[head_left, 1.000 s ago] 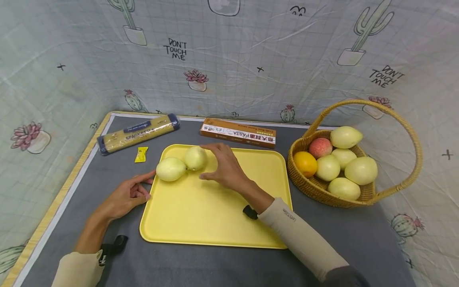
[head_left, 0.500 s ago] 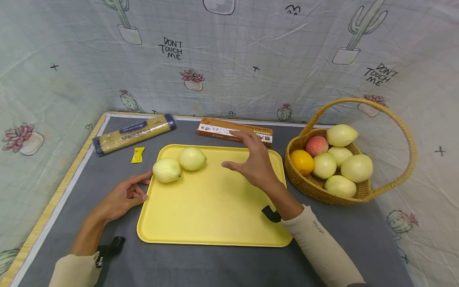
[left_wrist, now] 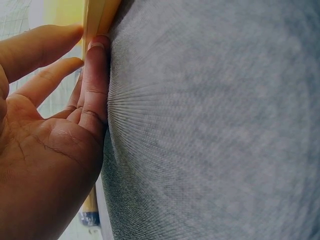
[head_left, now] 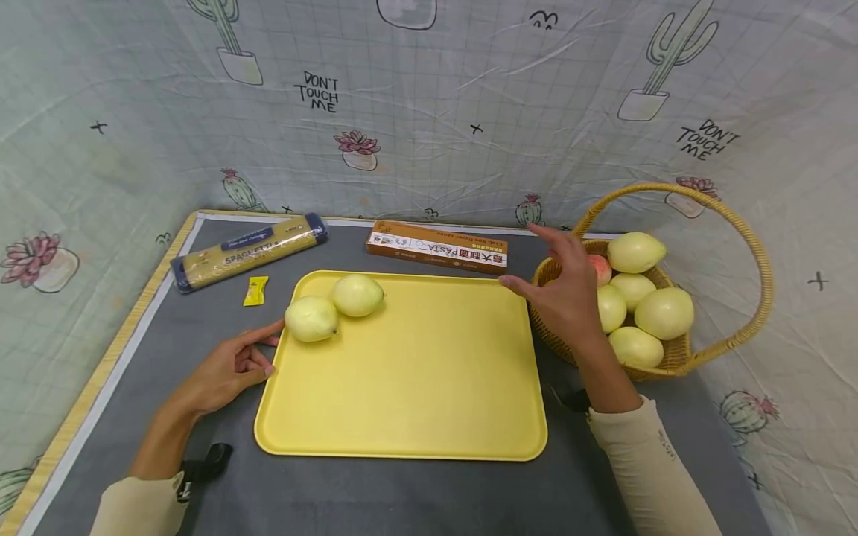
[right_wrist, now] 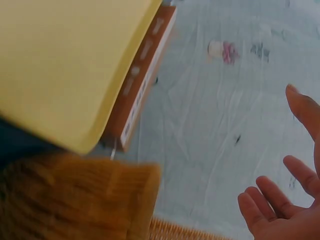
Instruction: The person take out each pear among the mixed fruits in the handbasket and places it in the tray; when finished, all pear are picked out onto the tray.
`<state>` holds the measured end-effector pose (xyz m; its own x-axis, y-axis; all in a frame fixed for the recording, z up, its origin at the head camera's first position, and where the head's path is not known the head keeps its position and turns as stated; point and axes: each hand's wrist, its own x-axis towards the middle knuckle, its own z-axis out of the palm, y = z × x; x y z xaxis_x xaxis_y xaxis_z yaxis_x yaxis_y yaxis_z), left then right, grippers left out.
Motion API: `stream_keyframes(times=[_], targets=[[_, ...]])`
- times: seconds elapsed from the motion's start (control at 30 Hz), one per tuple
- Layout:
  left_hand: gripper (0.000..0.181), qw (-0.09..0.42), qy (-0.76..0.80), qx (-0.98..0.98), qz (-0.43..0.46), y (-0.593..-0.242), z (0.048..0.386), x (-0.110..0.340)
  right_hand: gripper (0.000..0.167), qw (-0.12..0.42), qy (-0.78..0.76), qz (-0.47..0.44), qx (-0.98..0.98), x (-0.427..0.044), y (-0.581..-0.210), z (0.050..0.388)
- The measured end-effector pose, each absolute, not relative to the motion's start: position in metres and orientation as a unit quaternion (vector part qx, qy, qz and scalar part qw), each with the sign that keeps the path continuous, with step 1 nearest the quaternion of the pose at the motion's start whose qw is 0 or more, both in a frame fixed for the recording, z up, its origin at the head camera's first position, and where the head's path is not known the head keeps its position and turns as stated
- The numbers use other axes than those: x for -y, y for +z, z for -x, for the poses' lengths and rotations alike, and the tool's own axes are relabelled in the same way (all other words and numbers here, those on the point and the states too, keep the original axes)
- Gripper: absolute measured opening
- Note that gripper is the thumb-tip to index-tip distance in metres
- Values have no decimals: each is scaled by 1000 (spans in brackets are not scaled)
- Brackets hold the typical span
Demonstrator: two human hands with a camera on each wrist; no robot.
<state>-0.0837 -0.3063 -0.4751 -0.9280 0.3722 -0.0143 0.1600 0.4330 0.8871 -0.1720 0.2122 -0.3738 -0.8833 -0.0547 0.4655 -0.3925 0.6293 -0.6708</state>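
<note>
L. hand [head_left: 224, 372]: at L. edge of yellow tray [head_left: 409, 372]. Thumb & index spread apart, fairly straight, tips touching rim; remaining fingers bent below. L. wrist view confirms contact; little finger lies against grey table cloth [head_left: 402, 495].

R. hand [head_left: 570, 298]: thumb & fingers spread, in air, in front of L. part of wicker basket [head_left: 553, 341] as seen from head cam. Contact w/ basket: cannot tell from head view; R. wrist view has the hand apart from tray & basket, basket blurred.

Tray: flat on table, betw. L. hand & basket. Two pale green fruits, one [head_left: 311, 320] nr. L. rim, other [head_left: 358, 295] just beside it, nr. far rim, both in far-L. corner area.

Basket: R. of tray, tall arched handle up. Contents: approx. five pale green fruits [head_left: 663, 313], plus reddish fruit [head_left: 600, 269] part-hidden by R. hand.

Far side of table: spaghetti pack [head_left: 249, 251] at an angle, small yellow packet [head_left: 255, 291] nr. it; pasta box [head_left: 436, 246] behind tray. Printed cloth backdrop [head_left: 429, 89] beyond.
</note>
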Motion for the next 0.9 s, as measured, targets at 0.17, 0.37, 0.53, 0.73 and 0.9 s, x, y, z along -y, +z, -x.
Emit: stream_keyframes(times=[0.17,0.37,0.53,0.73,0.9], targets=[[71,103,511,-837,-165,-476,84,307,75,218,405,-78,884,-245,-371,179],[71,103,513,-836,-166,-476,84,307,73,201,401,-11,894,-276,-371,186],[72,104,509,-840,-158,-475,83,307,77,196,391,22,899,-297,-370,196],[73,107,505,-843,-151,-475,83,306,85,151,365,74,916,-318,-364,202],[73,106,505,-843,-151,-475,83,306,91,113,353,109,922,-326,-358,202]])
